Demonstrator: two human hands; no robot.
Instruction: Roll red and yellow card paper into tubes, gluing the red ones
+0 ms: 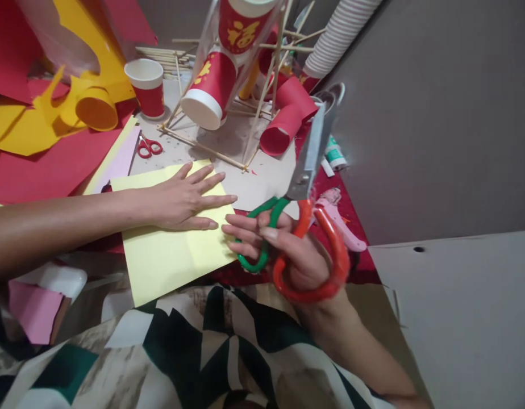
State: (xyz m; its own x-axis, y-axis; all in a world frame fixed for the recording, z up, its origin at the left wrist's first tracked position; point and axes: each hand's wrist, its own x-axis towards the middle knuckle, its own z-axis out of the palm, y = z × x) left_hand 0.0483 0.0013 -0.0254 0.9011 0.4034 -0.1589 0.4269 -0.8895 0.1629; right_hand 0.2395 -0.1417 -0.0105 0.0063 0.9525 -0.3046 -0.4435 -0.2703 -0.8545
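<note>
My left hand (190,199) lies flat, fingers spread, on a sheet of pale yellow paper (169,261) that overhangs the table's front edge. Just right of the paper, my right hand (288,244) holds a large pair of scissors (307,176) with one green and one orange handle. My thumb and fingers are through the handle loops. The metal blades point up and away from me, close together. Behind the hands stands a wooden stick frame (207,150) with red paper cups (213,82) inside clear plastic.
Small red-handled scissors (149,147) and an upright red cup (147,88) stand left of the frame. Yellow cut paper (58,119) and red sheets (53,165) cover the left side. Red paper tubes (282,130), a pink tool (341,224) and stacked cups (341,37) are at right, beside a grey wall (437,125).
</note>
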